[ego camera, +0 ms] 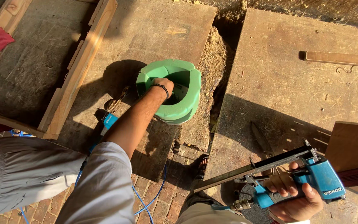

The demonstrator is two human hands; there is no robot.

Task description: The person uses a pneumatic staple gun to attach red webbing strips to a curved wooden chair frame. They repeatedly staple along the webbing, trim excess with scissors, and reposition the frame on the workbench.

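A blue staple gun [307, 176] is gripped tight by the right hand [295, 195]; the left hand [162, 85] is sunk inside a green tub [187, 97] on the board's [154, 37] near edge, its grip hidden.

At frame centre the green tub [182, 89] looks like matt foam with soft edges. The staple gun [295, 178] at lower right has a glossy blue plastic body and a dull metal rail. Wooden boards [295, 83] are rough, dusty, scratched; sawdust [214, 54] lies between.
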